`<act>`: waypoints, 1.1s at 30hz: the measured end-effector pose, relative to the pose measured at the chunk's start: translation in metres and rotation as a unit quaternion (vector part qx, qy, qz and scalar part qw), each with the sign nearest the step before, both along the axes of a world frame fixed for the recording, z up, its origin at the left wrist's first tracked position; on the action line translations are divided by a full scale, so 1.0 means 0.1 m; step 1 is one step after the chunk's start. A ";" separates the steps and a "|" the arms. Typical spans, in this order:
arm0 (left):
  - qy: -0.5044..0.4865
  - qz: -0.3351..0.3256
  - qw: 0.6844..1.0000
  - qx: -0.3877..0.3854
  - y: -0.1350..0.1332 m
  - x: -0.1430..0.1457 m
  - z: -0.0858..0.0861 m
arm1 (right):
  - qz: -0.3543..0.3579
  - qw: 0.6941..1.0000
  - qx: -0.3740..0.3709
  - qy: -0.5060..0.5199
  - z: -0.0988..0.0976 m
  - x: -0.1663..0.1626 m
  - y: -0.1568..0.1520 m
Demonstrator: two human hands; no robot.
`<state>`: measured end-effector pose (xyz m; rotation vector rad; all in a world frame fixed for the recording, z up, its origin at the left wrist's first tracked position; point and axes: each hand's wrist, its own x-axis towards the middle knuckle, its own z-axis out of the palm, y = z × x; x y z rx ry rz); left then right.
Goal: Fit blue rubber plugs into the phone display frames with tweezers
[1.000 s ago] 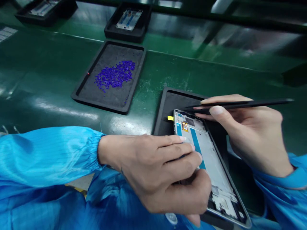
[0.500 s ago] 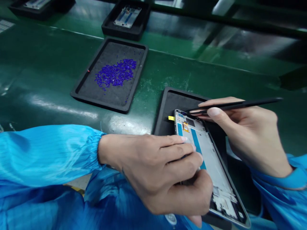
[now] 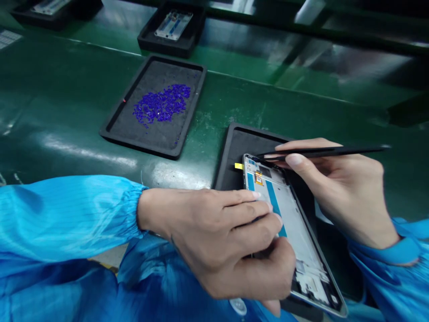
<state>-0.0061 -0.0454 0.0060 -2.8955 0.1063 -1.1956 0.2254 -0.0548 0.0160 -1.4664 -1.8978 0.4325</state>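
Your left hand (image 3: 221,241) is gripping the phone frame (image 3: 296,223), likely steadying it for black tweezers (image 3: 355,150) your right hand (image 3: 348,192) is pinching.

Shiny green counter (image 3: 67,107) is filling most of the frame, with a thin pale seam (image 3: 268,86) running across it from upper left toward the right edge. Light is bouncing off it pretty hard, leaving one long glare streak (image 3: 87,150) at mid left and a whitish patch (image 3: 182,174) near the center. A pale gridded patch (image 3: 8,39) is sitting at the upper left edge. The upper right is going dark and blurry, and a sliver of pale floor (image 3: 114,256) is peeking out lower left.
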 end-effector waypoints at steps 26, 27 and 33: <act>-0.022 0.026 0.995 0.092 0.01 0.01 -0.02 | 0.012 1.000 0.008 0.000 -0.01 0.02 -0.01; -0.020 0.026 0.995 0.093 0.02 0.00 -0.02 | 0.013 1.000 0.008 0.001 -0.01 0.02 -0.01; -0.011 0.018 0.995 0.096 0.02 -0.01 -0.01 | 0.002 1.000 -0.001 0.013 -0.03 0.03 0.02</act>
